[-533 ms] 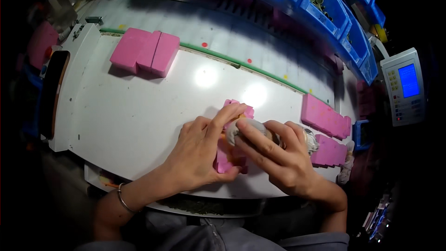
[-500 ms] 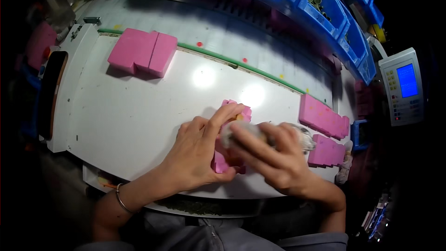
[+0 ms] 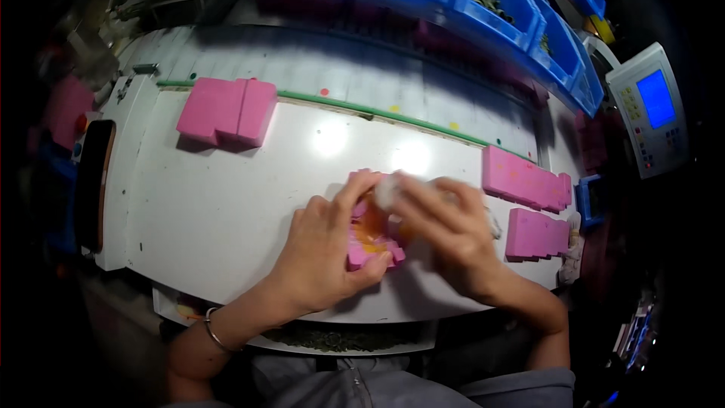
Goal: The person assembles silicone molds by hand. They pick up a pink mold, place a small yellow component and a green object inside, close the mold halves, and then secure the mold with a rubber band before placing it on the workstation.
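Near the middle of the white tabletop, my left hand (image 3: 306,261) is closed around a pink block (image 3: 356,260), thumb at its near end and fingers along its far end. The block has a hollow in its upper face with an orange-yellow surface. My right hand (image 3: 453,245), smeared by motion, pinches a whitish wad, perhaps cloth (image 3: 387,192), over the far part of this block. Partly behind the right hand lies a pale, dark-spotted thing (image 3: 493,224), too hidden to name.
Two pink blocks (image 3: 215,112) stand together at the far left, and more pink blocks (image 3: 521,177) at the right. Blue bins (image 3: 495,11) with small greenish pieces hang over the back. A control panel (image 3: 649,109) with a blue screen stands at right; a dark phone-like slab (image 3: 94,185) lies left.
My right hand and the wad have shifted slightly toward the block's far end, baring more of the orange-yellow hollow. My left hand keeps its grip. The whole view has tilted a little.
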A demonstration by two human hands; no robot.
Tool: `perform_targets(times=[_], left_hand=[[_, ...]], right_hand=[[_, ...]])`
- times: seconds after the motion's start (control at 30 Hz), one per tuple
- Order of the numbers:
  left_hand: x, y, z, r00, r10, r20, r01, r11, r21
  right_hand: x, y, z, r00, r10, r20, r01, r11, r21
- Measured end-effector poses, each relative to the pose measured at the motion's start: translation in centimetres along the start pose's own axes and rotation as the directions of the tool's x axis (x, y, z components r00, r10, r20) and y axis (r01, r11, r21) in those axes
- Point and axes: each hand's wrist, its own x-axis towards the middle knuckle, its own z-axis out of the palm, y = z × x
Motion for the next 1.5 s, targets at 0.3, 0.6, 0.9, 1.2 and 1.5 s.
perform_targets(times=[0.3,0.6,0.9,1.2,1.5], left_hand=[[-0.1,1.0,0.4,0.993,0.114,-0.022,-0.111,0.989,0.095],[-1.1,1.9,0.3,0.956,0.199,-0.213,-0.132,0.947,0.294],[-1.8,2.3,-1.6,0.98,0.146,-0.136,-0.123,0.979,0.16],[-2.7,0.0,-2.5,0.989,-0.108,0.097,0.145,0.784,-0.604],[-3.3,-0.9,-2.0,0.967,-0.192,0.168,0.24,0.463,-0.853]], right_hand=[[-6.4,3.8,0.1,0.923,0.377,-0.081,-0.384,0.878,-0.285],[-3.7,-2.8,2.9,0.932,0.362,0.013,-0.359,0.917,0.174],[-1.7,-2.5,-0.3,0.897,0.439,0.041,-0.329,0.606,0.724],[1.1,-4.3,0.9,0.973,0.227,0.047,-0.16,0.513,0.843],[0.3,-5.3,2.2,0.948,0.31,0.072,-0.296,0.776,0.557]])
